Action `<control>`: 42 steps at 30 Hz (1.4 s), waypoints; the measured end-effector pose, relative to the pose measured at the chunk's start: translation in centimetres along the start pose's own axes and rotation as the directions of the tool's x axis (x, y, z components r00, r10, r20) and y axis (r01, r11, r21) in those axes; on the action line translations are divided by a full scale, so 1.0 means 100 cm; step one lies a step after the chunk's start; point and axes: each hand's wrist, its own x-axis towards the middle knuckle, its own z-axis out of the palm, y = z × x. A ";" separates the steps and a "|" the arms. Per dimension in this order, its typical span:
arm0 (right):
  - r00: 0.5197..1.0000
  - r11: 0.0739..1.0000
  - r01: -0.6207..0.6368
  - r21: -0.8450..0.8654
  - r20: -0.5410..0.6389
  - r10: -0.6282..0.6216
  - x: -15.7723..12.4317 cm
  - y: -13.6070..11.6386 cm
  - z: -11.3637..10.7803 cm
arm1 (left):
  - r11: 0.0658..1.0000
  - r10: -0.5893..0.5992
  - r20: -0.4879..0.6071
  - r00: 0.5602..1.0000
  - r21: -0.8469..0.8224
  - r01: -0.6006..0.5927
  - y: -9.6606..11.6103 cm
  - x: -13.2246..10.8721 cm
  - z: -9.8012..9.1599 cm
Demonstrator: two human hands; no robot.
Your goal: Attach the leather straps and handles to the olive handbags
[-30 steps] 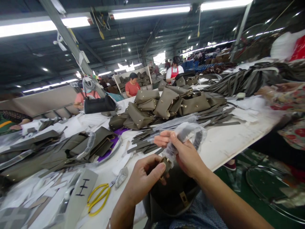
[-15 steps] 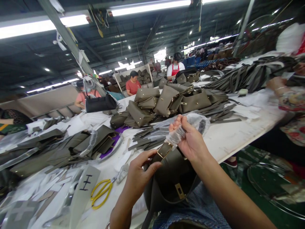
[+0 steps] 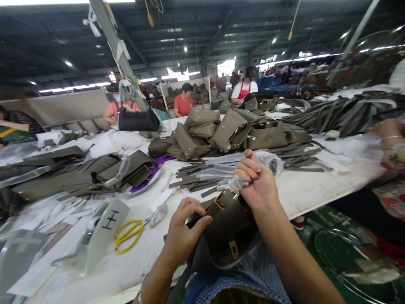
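An olive-grey handbag [image 3: 226,223] rests against my lap, its mouth facing up and a gold clasp plate [image 3: 233,250] on its near side. My left hand [image 3: 190,217] pinches the bag's upper left edge between thumb and fingers. Beside it a gold rectangular buckle [image 3: 225,197] sits where the handle joins. Higher up, my right hand [image 3: 257,179] is closed around the handle, which is wrapped in clear plastic [image 3: 268,162]. The part of the handle inside my fist is hidden.
Yellow-handled scissors [image 3: 129,236] lie on the white table [image 3: 152,261] at left, near a card [image 3: 107,230] marked with a symbol. Several similar bags [image 3: 202,135] are heaped ahead, with loose straps [image 3: 196,177] before them. A co-worker's arm [image 3: 390,135] reaches in from the right.
The view has tilted and shifted, so the background sits differently. My right hand has moved slightly right along with the wrapped handle; my left hand stays on the bag's edge.
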 end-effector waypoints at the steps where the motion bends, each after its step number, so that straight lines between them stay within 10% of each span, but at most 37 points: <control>1: 1.000 1.000 -0.019 0.006 0.010 0.019 0.000 -0.002 0.000 | 1.000 0.011 0.013 1.000 -0.007 -0.011 -0.003 -0.001 -0.003; 7: 0.997 0.998 -0.068 0.003 0.039 0.068 0.001 -0.012 0.004 | 0.996 0.085 0.111 0.990 -0.021 -0.083 -0.022 -0.010 -0.020; 21: 0.998 0.987 0.052 0.154 0.040 -0.058 0.005 -0.025 -0.003 | 0.991 -0.068 -0.045 0.997 0.112 0.073 -0.044 -0.016 -0.007; 35: 0.999 0.992 0.042 0.117 0.009 -0.043 0.009 -0.033 -0.005 | 0.948 -0.303 0.243 0.922 -0.022 0.317 -0.058 -0.031 -0.037; 42: 0.994 0.995 0.099 0.027 0.054 -0.100 0.002 -0.025 0.003 | 0.967 -0.143 0.100 0.985 0.225 0.117 -0.030 -0.005 -0.036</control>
